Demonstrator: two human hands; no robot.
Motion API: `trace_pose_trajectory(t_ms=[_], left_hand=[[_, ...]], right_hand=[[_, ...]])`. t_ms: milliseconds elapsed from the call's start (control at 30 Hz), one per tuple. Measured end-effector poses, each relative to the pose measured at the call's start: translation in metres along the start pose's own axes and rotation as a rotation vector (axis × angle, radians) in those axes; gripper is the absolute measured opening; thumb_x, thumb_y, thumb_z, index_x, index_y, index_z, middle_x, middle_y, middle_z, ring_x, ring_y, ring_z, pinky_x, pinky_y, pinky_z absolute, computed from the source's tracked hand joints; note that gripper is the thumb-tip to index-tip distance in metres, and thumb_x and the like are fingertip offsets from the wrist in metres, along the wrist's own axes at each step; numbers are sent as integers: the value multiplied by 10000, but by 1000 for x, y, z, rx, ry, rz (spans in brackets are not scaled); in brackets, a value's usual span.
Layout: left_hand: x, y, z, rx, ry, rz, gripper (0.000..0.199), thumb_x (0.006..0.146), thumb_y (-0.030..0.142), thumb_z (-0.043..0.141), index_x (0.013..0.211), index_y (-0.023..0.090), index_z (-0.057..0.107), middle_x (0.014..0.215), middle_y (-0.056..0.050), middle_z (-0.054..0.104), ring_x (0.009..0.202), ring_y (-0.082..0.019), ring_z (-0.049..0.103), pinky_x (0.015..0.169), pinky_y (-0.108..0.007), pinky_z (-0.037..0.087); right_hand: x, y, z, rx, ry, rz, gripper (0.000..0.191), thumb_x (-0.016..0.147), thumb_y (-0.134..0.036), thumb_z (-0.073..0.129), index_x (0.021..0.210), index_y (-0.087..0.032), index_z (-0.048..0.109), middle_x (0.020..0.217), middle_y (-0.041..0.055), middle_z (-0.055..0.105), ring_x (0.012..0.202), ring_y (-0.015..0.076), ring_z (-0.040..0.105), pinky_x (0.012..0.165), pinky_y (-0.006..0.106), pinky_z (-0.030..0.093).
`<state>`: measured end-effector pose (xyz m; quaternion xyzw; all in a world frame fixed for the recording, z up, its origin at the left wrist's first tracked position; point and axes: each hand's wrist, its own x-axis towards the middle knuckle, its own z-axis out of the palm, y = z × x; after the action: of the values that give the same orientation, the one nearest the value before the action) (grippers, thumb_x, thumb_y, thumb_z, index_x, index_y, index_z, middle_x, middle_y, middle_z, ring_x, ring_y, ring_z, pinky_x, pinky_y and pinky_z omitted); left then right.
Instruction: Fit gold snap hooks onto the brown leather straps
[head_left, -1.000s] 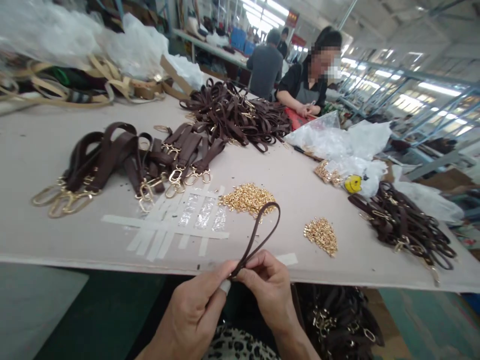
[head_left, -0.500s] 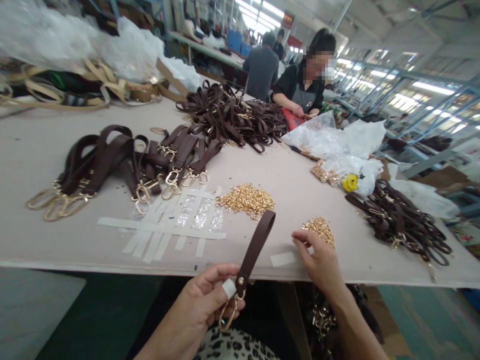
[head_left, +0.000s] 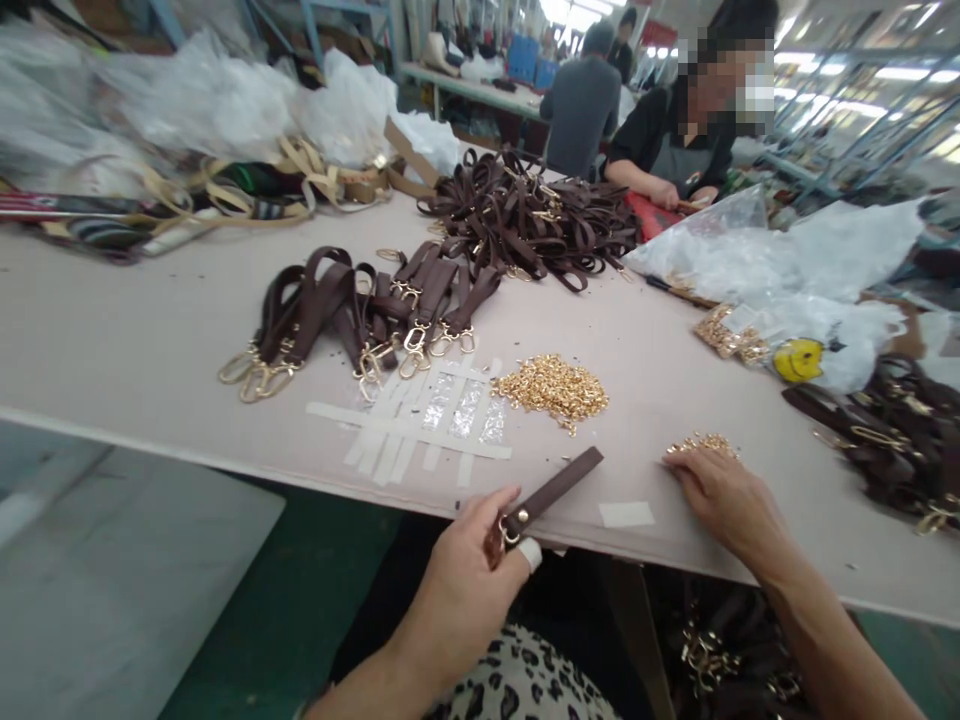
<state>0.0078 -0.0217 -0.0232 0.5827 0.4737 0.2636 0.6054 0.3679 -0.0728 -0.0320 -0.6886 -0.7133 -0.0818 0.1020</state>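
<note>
My left hand (head_left: 480, 560) is closed round the hardware end of a brown leather wrist strap (head_left: 559, 490), just over the table's front edge. A round gold stud and part of a gold ring show beside my fingers; the rest of the clasp is hidden in the hand. White tape wraps a finger or the thumb of that hand. My right hand (head_left: 724, 500) rests on the near side of a small heap of gold metal pieces (head_left: 709, 440), fingers bent together and tips down at the heap. Whatever they pinch is too small to make out.
A larger gold heap (head_left: 555, 388) lies mid-table beside taped clear film (head_left: 450, 415). Finished-looking straps (head_left: 315, 310) lie left, with a big strap pile (head_left: 532, 215) behind. More straps (head_left: 892, 430) and plastic bags (head_left: 810, 250) stand right. A co-worker (head_left: 675, 150) sits across the table.
My view has turned left, so things sit further right. My right hand has moved onto the small gold heap. In my left hand the strap has tipped over to the right.
</note>
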Motion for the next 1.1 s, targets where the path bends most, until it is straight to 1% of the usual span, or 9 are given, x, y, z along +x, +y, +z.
trace_pose_trajectory(t_ms=[133, 233, 333, 400, 500, 600, 733, 933, 1100], left_hand=[[1, -2, -3, 450, 17, 339, 467, 890, 87, 432, 1323, 202, 568, 1083, -100, 651, 966, -246, 627, 888, -380, 495], [6, -3, -8, 572, 26, 400, 405, 933, 102, 370, 1258, 167, 601, 1105, -133, 683, 1025, -278, 642, 931, -416, 484], [9, 2, -12, 461, 41, 345, 323, 943, 151, 422, 1178, 185, 641, 1087, -119, 718, 995, -269, 666, 904, -375, 483], [9, 8, -12, 291, 16, 234, 279, 963, 203, 432, 1139, 208, 648, 969, -74, 742, 830, -222, 683, 794, -320, 495], [6, 18, -9, 74, -37, 81, 244, 983, 252, 414, 1090, 204, 627, 828, -17, 719, 620, -157, 627, 663, -270, 475], [3, 24, -6, -38, -65, 30, 203, 974, 259, 444, 1069, 178, 605, 790, -9, 701, 622, -139, 623, 641, -244, 471], [-1, 23, -5, -103, -89, 44, 221, 987, 272, 446, 1097, 173, 611, 686, 11, 673, 632, -137, 618, 602, -222, 458], [-3, 15, -4, -133, -70, 73, 238, 1000, 281, 437, 1127, 178, 609, 822, -22, 720, 711, -147, 657, 644, -232, 501], [-6, 9, -2, -106, -37, 116, 232, 1001, 250, 436, 1160, 196, 596, 926, -30, 738, 810, -163, 688, 722, -247, 502]], right_hand=[[1, 4, 1, -25, 7, 21, 174, 910, -271, 504, 958, -213, 661, 944, 80, 720, 926, 264, 663, 836, 412, 519], [-1, -16, -4, 85, 94, 100, 164, 896, -297, 527, 936, -213, 661, 909, 81, 717, 861, 255, 668, 790, 409, 530], [-5, -64, -9, 391, 235, 270, 137, 877, -336, 623, 953, -228, 661, 896, 59, 712, 812, 221, 673, 749, 364, 547], [-8, -107, -11, 635, 298, 310, 125, 858, -300, 676, 962, -236, 652, 904, 53, 703, 852, 216, 672, 759, 347, 553], [-5, -167, -8, 944, 346, 223, 107, 862, -176, 661, 938, -243, 631, 891, 49, 680, 876, 209, 660, 755, 344, 554], [3, -204, -1, 1095, 328, 171, 181, 877, -95, 617, 955, -257, 625, 894, 32, 668, 874, 187, 656, 750, 325, 554], [10, -218, 8, 1059, 270, 230, 184, 877, -111, 641, 976, -267, 640, 927, 14, 687, 908, 164, 669, 771, 274, 555], [12, -224, 7, 1041, 307, 368, 107, 861, -187, 689, 937, -260, 669, 898, 1, 714, 845, 152, 693, 732, 242, 574], [13, -226, 3, 1035, 292, 383, 73, 846, -211, 709, 901, -244, 676, 863, 2, 720, 795, 153, 697, 697, 236, 583]])
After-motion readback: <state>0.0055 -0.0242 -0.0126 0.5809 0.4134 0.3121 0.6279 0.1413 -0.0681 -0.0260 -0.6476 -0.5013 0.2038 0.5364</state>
